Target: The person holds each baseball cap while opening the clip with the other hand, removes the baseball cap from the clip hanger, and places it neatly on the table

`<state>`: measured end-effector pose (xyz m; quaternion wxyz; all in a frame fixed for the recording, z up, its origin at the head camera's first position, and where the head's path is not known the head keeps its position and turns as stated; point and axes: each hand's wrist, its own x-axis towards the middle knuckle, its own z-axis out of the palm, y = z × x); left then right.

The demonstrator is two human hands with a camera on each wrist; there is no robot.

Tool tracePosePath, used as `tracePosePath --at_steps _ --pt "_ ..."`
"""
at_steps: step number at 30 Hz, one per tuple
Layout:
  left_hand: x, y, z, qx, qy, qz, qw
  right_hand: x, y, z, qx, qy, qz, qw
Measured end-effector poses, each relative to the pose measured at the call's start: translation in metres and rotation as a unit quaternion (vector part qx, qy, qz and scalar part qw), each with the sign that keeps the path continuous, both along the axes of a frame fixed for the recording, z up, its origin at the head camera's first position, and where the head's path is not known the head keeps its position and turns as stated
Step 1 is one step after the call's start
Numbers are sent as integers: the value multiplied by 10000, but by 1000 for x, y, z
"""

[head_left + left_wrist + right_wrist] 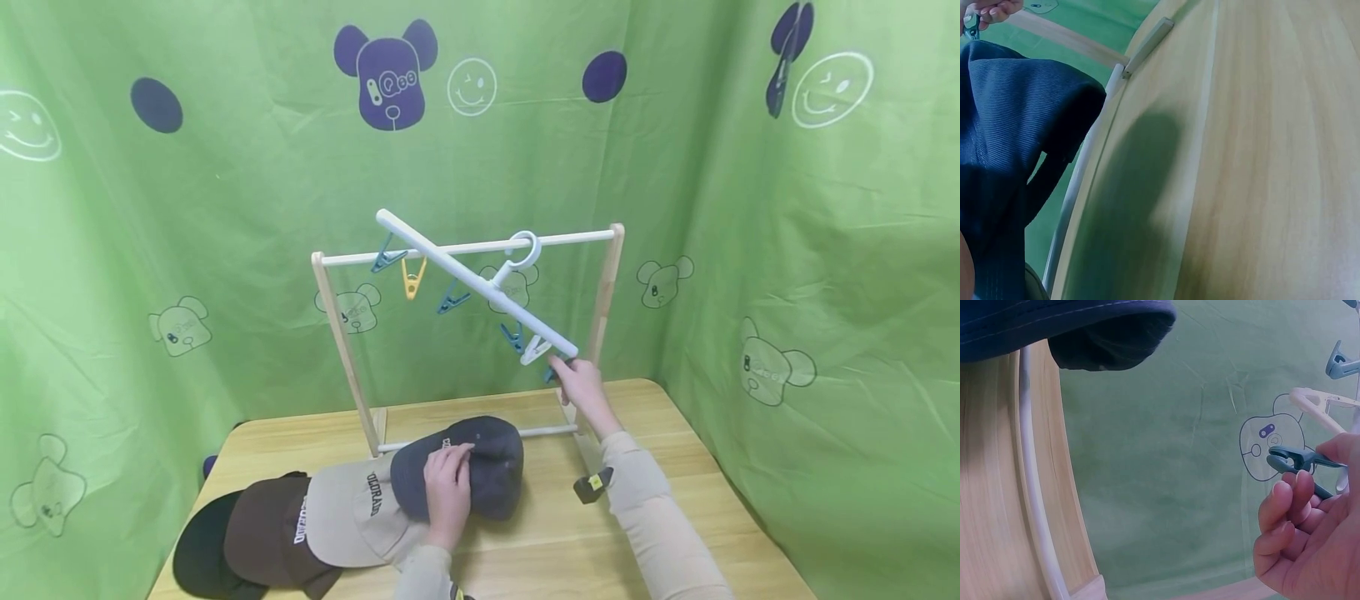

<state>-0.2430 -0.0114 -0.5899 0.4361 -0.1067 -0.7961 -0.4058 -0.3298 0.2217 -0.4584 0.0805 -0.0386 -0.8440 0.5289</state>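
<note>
My left hand (pixel 447 493) grips a navy baseball cap (pixel 495 467), which is held above the table with its shadow below in the left wrist view. Between thumb and fingers, my right hand (pixel 585 392) pinches a dark blue clip (pixel 1297 457) at the lower right end of a white clip hanger (pixel 457 265). The hanger tilts down to the right, its hook round the rack's top bar. A white clip (pixel 535 350) hangs beside the pinched one. Farther along are a yellow clip (pixel 412 279) and several other blue clips. The left fingers' exact hold is partly hidden.
Left of the navy cap, a beige cap (pixel 341 512), a brown cap (pixel 262 529) and a black cap (pixel 201 546) overlap in a row on the wooden table (pixel 667 450). The rack (pixel 342 350) stands at the back, before green curtains (pixel 247 167).
</note>
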Motion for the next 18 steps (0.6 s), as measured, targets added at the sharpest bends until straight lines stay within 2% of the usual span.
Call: tracePosePath --at_steps 9,18 --pt "4 0 -3 -79 -9 -14 10000 1 -1 -1 -50 -13 11 10000" --pt "4 3 -12 -279 -20 -28 9996 1 -1 -1 -26 9 29 10000"
